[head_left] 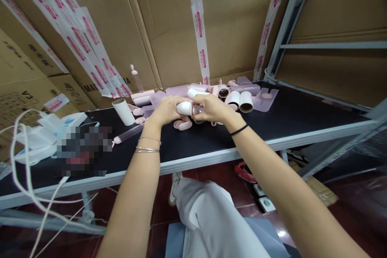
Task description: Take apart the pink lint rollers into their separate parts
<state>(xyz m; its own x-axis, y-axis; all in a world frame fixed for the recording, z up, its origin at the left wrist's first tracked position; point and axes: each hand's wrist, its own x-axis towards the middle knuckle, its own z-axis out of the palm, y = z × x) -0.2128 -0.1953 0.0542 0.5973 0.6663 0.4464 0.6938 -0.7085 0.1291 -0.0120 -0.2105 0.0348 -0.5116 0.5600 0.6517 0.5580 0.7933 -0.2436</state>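
My left hand (pixel 167 109) is closed around a short white tube (pixel 184 108), held sideways just above the black tabletop. At the tube's right end, my right hand (pixel 213 108) pinches a small pale-pink part (pixel 196 109); whether it is seated in the tube cannot be made out. Below my hands lies a pink rounded piece (pixel 183 123). Behind and to the right are more white tubes (pixel 246 102) with open brown cardboard ends, and translucent pink-lilac plastic pieces (pixel 265 102). Another white tube (pixel 123 112) stands tilted to the left.
A clear tube with a pink cap (pixel 128 134) lies at left. White cables (pixel 27 161) and a white power strip (pixel 36 155) occupy the left end, beside a pixelated patch. Taped cardboard (pixel 169 28) walls the back. A grey metal frame (pixel 284 32) rises at right.
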